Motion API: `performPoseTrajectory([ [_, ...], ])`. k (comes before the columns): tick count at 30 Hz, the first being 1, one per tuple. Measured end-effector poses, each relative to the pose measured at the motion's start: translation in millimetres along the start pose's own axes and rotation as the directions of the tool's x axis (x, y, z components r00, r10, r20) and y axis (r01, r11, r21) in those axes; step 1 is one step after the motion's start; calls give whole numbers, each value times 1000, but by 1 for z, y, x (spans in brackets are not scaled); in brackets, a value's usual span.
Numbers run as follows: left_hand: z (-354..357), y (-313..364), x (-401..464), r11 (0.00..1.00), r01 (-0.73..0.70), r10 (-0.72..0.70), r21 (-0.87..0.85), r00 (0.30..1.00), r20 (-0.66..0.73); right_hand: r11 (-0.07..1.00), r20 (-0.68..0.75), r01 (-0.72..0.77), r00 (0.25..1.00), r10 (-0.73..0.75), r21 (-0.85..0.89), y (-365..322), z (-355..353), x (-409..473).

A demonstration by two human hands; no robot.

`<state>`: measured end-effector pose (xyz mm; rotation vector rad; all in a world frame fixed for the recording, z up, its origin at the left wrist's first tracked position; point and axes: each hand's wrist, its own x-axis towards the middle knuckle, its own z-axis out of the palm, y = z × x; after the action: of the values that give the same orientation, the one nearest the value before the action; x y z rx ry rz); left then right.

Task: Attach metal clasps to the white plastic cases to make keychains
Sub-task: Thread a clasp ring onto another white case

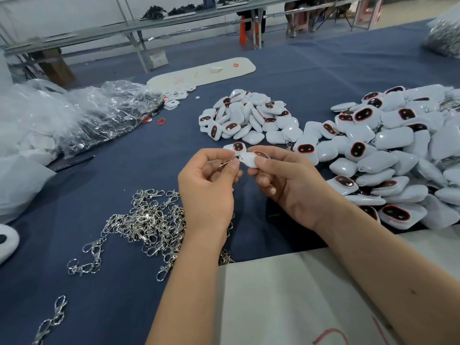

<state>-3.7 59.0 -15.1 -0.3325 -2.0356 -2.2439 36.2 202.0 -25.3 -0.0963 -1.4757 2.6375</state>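
Note:
My left hand (209,188) pinches a small metal clasp (227,162) between thumb and fingers. My right hand (286,185) grips a white plastic case (252,158) with a dark, red-rimmed oval window. Clasp and case meet between the two hands above the blue cloth. A tangle of silver clasps (149,220) lies under and left of my left wrist. One pile of white cases (249,118) sits beyond the hands. A larger heap of cases (398,155) spreads to the right.
Clear plastic bags (94,115) lie at the left. A long white board (204,70) rests farther back. White sheet (286,300) covers the near table edge. A bag of metal parts (445,38) sits far right. Loose clasps (53,317) lie near the front left.

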Motion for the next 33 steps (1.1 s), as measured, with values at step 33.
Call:
performPoseTrajectory([
  [33,-13,2,-4,440,92,-63,893,995,-72,190,58,219,786,-615,-957,20,17,-4],
])
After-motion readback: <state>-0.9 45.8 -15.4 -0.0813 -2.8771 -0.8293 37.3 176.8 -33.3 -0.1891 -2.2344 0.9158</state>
